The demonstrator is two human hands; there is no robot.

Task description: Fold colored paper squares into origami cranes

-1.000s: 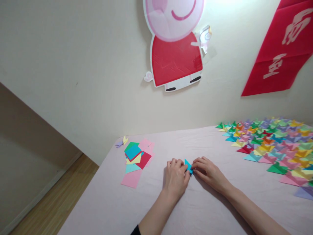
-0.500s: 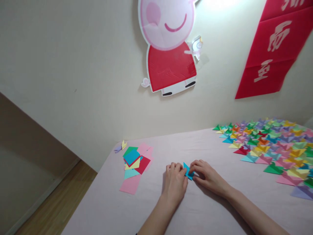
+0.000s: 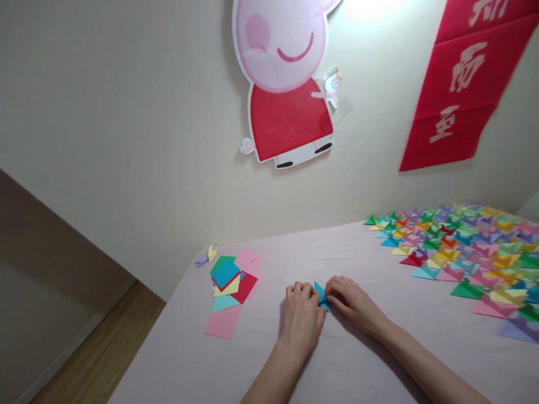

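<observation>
Between my two hands, on the pale pink cloth, is a small folded piece of blue origami paper [image 3: 322, 297] with pointed corners. My left hand [image 3: 303, 308] lies over its left side, with thumb and index finger closed on the edge. From the right, my right hand [image 3: 349, 300] pinches the paper's right edge, its fingers curled together. Parts of the folded paper are hidden under the fingertips.
To the left lies a loose pile of coloured paper squares [image 3: 229, 286]. Beyond it are a yellow and a purple folded paper piece [image 3: 206, 255]. Rows of folded paper figures [image 3: 463, 252] cover the right of the cloth-covered table [image 3: 168, 359]. A wall [image 3: 177, 140] stands behind.
My right fingers have shifted slightly left along the blue paper, closer to my left hand. The whole view has moved a little; the piles look the same.
</observation>
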